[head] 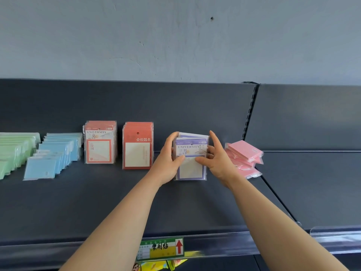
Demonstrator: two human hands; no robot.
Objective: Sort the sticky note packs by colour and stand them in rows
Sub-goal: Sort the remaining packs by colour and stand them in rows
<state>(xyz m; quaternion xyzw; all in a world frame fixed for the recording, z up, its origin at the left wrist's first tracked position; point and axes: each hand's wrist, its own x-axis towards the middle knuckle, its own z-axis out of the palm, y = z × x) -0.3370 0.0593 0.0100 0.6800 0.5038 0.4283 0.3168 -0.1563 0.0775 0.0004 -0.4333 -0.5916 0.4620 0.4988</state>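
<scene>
**Purple packs (192, 171) held upright between both hands, mid-shelf**

Shelf (97, 202): dark, deep, w/ a back panel. Rows run L to R along the back: green packs (13, 153), blue packs (54, 155), red-framed packs (100, 142) and plain red packs (137, 146). Then comes a gap, the purple packs, and the pink packs (244, 153). Both red rows stand upright, faces fwd. Pink ones lie in a loose slanted pile and aren't stood up.

Purple packs sit in the gap btw the red row and the pink pile, straight ahead of the person. Long axis is vertical, header and hang-hole up, printed face toward the camera. At least two in the bunch; the rear one rides a bit higher and off to the R, so edges aren't flush. Bottom edge is at shelf level, but can't tell if it's resting or just above.

Left hand (168, 163) grasps the L edge, thumb on the front face, fingers curled over the top-L corner. Right hand (216, 163) pinches the R edge, thumb on the front, index finger raised clear above the pack. Both hands are equally near, one per side.

Judgement: next move is squaring the bunch and setting it down in line w/ the reds. The key relation is packs centred btw the hands, axis plumb and face parallel to the back panel. Pink pile lies just beside the R wrist, so it's likely the next lot.
</scene>
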